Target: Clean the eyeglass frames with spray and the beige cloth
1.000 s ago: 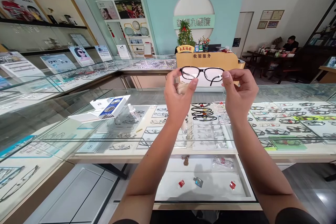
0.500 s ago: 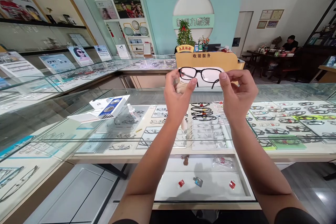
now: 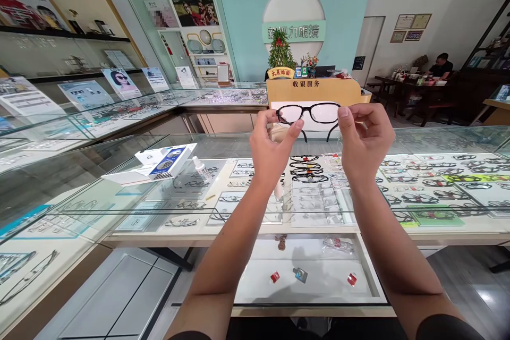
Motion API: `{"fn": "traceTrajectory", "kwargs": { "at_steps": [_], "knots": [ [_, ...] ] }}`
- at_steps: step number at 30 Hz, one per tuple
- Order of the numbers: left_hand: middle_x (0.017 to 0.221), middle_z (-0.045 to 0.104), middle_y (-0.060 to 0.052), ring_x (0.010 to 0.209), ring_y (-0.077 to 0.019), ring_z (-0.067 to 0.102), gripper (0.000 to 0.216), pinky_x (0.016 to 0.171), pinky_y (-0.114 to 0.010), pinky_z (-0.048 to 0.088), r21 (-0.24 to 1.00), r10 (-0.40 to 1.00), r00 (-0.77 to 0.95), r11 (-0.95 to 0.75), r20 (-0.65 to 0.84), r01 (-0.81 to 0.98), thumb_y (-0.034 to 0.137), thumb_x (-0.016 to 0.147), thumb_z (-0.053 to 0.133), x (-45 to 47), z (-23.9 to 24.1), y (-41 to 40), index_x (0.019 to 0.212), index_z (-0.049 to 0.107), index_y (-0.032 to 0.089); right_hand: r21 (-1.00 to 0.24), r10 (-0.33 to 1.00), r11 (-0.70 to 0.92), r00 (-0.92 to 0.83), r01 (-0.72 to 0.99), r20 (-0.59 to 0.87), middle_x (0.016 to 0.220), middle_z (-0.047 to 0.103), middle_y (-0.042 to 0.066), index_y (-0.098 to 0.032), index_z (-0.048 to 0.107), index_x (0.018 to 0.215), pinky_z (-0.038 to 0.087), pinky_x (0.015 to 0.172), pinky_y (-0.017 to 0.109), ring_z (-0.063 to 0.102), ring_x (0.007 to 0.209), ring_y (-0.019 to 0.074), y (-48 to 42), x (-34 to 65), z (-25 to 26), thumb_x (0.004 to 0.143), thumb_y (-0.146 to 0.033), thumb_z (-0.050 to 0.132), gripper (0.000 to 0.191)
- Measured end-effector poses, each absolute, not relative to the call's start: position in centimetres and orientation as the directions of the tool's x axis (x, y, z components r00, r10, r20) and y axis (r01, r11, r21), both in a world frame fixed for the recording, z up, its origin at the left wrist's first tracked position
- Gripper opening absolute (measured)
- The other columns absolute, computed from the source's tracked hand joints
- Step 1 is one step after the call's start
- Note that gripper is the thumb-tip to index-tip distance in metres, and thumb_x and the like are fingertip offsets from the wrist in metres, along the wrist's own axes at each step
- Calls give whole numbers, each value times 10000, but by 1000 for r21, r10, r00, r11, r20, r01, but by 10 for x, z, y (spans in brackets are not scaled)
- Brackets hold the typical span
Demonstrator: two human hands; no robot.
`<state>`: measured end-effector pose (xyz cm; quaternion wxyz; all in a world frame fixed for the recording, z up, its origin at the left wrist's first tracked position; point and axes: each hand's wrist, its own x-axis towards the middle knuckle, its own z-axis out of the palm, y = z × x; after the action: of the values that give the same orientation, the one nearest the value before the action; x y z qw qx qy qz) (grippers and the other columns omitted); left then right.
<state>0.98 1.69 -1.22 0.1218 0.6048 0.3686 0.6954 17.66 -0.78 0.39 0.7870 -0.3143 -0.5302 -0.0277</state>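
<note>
Since the frame half a second earlier, the glasses (image 3: 308,108) have shifted slightly rightward and sit more level, and both temple arms now hang visibly below the front.

Room, left to right: a glass counter (image 3: 119,191) spans the view, its near edge crossing beneath both forearms. On its left part lie a white box (image 3: 159,164) and, just beside it, a small bottle (image 3: 202,170), both well apart from the hands. Display frames (image 3: 306,167) lie in rows under the glass, directly below the hands. Right of the right forearm the glass top carries nothing that rises toward the hands. Both hands are raised in free air well above the counter, touching no surface.

Pose: the left hand (image 3: 271,151) is lifted on an outstretched forearm, back toward the camera, thumb and forefinger pinching the left end of the frame. A pale wad (image 3: 279,133), whose material cannot be told, shows inside its curled fingers. The right hand (image 3: 364,141) mirrors it, pinching the right end between thumb and forefinger, the remaining fingers curled loosely.

Object: the glasses are a dark, thin, full-rim pair with clear rounded-rectangular lenses, held level between the two hands, front facing away, seen against a wooden desk (image 3: 350,93) far behind.
</note>
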Motion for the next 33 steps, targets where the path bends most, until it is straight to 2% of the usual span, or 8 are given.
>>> {"fn": "traceTrajectory", "kwargs": {
  "at_steps": [5, 14, 19, 22, 27, 33],
  "knots": [
    [976, 720, -22, 804, -165, 620, 471, 734, -308, 461, 656, 628, -209, -663, 750, 361, 670, 868, 797, 8, -9, 11, 1008, 643, 248, -489, 311, 772, 431, 406, 847, 835, 665, 16, -259, 655, 871, 582, 685, 322, 650, 778, 169, -5, 180, 3, 974, -558, 742, 328],
    [874, 722, -14, 784, -193, 613, 502, 756, -348, 449, 639, 623, -226, -590, 749, 493, 713, 843, 796, 6, -5, 5, 955, 640, 249, -562, 410, 744, 416, 363, 812, 809, 670, -5, -229, 661, 837, 544, 705, 300, 637, 750, 140, -3, 187, 5, 959, -545, 768, 355],
    [847, 707, -9, 779, -195, 610, 506, 762, -346, 454, 593, 576, -233, -582, 783, 556, 719, 852, 783, 5, -2, 3, 935, 627, 245, -603, 467, 721, 403, 342, 787, 801, 673, -5, -221, 666, 832, 533, 709, 297, 634, 736, 134, -2, 189, 4, 950, -565, 772, 380],
    [921, 739, -28, 829, -206, 648, 486, 804, -355, 496, 546, 502, -250, -621, 828, 562, 693, 860, 796, 5, -3, 4, 980, 657, 243, -620, 495, 717, 395, 318, 774, 834, 686, 0, -224, 673, 849, 547, 714, 289, 657, 765, 137, 2, 190, 2, 946, -567, 776, 371],
    [1158, 765, -88, 1100, -270, 708, 556, 948, -391, 555, 408, 308, -267, -693, 913, 595, 636, 849, 841, 6, -4, 4, 1214, 695, 243, -645, 567, 736, 335, 205, 753, 919, 732, 18, -232, 700, 939, 602, 761, 284, 715, 874, 147, 15, 189, -6, 961, -571, 752, 343],
    [1295, 749, -107, 1217, -296, 707, 637, 1037, -420, 573, 355, 239, -267, -713, 934, 605, 660, 842, 834, 3, -7, 6, 1307, 689, 248, -699, 667, 715, 287, 9, 687, 1006, 774, 17, -262, 688, 1029, 653, 815, 301, 775, 969, 154, 21, 184, -11, 951, -581, 755, 336]
  ]
}}
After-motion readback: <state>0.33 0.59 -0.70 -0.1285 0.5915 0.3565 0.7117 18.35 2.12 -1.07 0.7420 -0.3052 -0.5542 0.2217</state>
